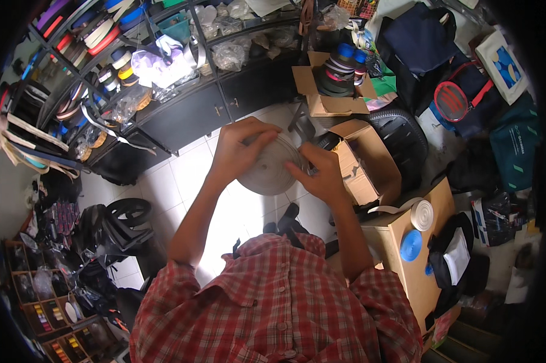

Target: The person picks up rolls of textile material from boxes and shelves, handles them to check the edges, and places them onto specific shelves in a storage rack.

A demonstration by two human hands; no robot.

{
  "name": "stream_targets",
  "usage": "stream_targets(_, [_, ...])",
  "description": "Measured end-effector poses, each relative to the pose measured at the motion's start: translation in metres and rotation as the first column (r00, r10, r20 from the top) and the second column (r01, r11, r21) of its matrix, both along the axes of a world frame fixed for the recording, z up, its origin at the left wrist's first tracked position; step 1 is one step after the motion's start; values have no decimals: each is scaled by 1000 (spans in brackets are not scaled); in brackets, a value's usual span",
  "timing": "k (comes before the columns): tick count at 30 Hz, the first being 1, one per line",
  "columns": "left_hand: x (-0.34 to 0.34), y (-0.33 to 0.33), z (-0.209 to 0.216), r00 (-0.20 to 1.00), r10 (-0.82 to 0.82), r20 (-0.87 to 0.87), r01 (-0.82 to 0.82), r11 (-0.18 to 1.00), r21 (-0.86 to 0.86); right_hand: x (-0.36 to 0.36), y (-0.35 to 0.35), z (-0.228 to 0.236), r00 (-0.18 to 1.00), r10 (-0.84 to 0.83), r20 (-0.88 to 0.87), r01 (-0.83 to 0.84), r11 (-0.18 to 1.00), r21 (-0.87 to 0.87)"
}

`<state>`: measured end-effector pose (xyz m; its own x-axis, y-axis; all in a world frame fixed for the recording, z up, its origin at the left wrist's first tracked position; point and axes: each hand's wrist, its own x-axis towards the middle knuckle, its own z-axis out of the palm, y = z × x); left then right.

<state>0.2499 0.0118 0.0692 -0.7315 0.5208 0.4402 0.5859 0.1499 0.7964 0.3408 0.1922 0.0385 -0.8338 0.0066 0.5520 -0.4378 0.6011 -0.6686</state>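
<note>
I hold a grey strap coil (264, 176), left grip (244, 146) at ten o'clock, right grip (319, 170) at three, seemingly mostly wound, remainder unclear.

The left hand (240, 151) covers the roll (268, 174) from ten to twelve o'clock, and the right hand (322, 174) hides its rim near three. The roll's underside is out of sight, and its winding lines are faint. Between two and three o'clock in the view, the open box (379, 166) has contents too shadowed to make out. At six, the shirt (279, 302) is cut off by the lower edge. Toward eight, the spools (60, 351) are too small to tell apart.
</note>
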Motion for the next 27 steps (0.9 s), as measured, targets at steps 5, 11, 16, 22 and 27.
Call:
stream_targets(5, [-8, 10, -4, 980, 180, 81, -189, 975, 116, 7, 14, -17, 991, -116, 66, 105, 984, 144])
stream_targets(11, [-5, 25, -31, 930, 177, 322, -239, 958, 161, 6, 5, -27, 986, -159, -55, 159, 987, -2])
stream_targets(16, [-31, 21, -22, 978, -114, -177, 111, 993, -25, 10, 11, -25, 995, -86, 44, 91, 991, -103])
stream_targets(22, [-41, 37, 2, 859, -510, -31, 490, 839, -238, 1, 23, -19, 995, -79, 64, 81, 996, -40])
stream_targets(27, [-39, 48, 3, 930, -366, 23, 365, 918, -153, -1, 37, -3, 981, -190, -40, 195, 955, 222])
